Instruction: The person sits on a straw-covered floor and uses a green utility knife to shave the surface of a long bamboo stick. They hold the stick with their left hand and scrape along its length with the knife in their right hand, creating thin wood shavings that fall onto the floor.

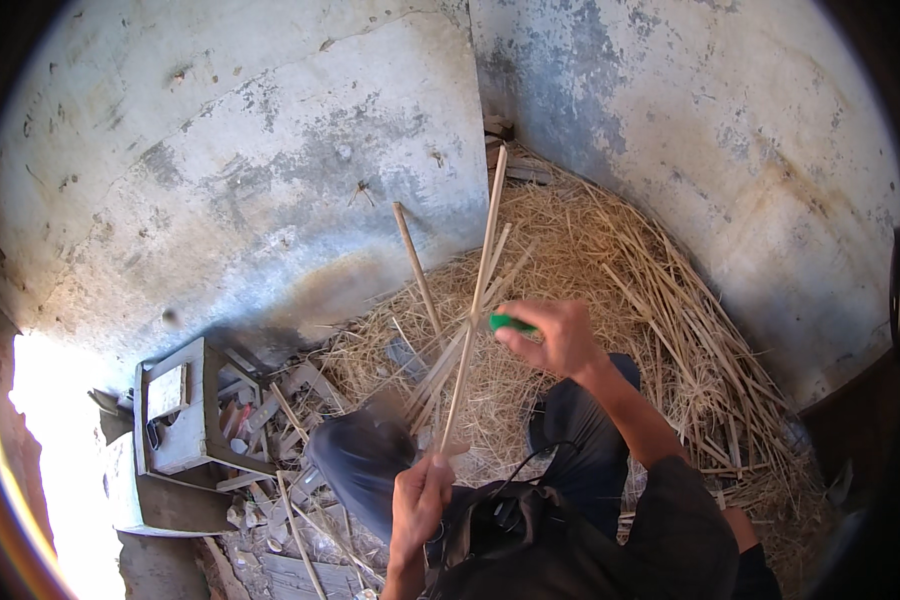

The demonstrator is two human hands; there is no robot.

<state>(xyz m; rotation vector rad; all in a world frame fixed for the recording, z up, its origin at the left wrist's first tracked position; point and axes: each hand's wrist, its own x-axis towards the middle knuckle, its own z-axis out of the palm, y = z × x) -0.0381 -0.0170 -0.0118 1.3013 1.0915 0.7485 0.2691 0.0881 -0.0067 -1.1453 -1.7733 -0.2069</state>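
A long pale bamboo strip (483,262) slants up and away in front of me, its lower end in the closed fingers of my left hand (420,500). My right hand (560,340) is raised to the right of the strip and closed round a small green object (511,323), possibly a handle; the fingers hide most of it. A gap shows between this green piece and the strip. My knees are bent below, with the dark trouser leg (362,460) on the left near the strip's lower end.
Straw-like shavings (560,230) cover the floor in the corner, with a heap of split strips (690,310) along the right wall. Another stick (417,262) leans against the left wall. A worn wooden cabinet (182,412) and scattered scraps lie at the left.
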